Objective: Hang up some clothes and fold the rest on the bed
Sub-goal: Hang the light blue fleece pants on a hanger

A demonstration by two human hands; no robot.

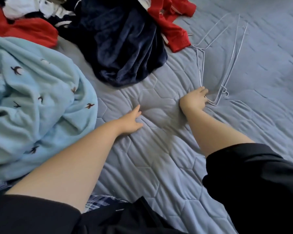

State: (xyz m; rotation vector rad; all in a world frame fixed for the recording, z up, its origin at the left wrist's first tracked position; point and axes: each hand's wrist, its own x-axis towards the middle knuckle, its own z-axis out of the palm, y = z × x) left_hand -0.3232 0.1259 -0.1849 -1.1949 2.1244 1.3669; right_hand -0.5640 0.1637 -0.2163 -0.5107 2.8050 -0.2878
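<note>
A person leans over a bed covered in a blue-grey quilted spread (159, 157), both bare forearms stretched out from black sleeves (252, 183). The right hand (194, 99) reaches a bundle of thin white wire hangers (200, 73) lying flat on the spread at centre right. Its fingers are curled onto the wires at the bundle's near end, and the far ends fan out toward the upper right. The left hand (131, 121) holds nothing. It rests on the quilt near the middle of the bed with its fingers straight and slightly spread, well apart from the hangers.

Unfolded laundry lies heaped along the left and far sides:
- A light blue fleece garment printed with small dark birds (32, 102) is bunched at the left.
- A dark navy plush garment (123, 48) lies crumpled at top centre.
- A red garment (172, 26) trails down beside it, its edge just beside the hangers' far corner.
- More red cloth (24, 29) and white-and-navy pieces (41, 7) sit at the upper left.

A blue plaid cloth (100, 201) shows at the bottom edge.
</note>
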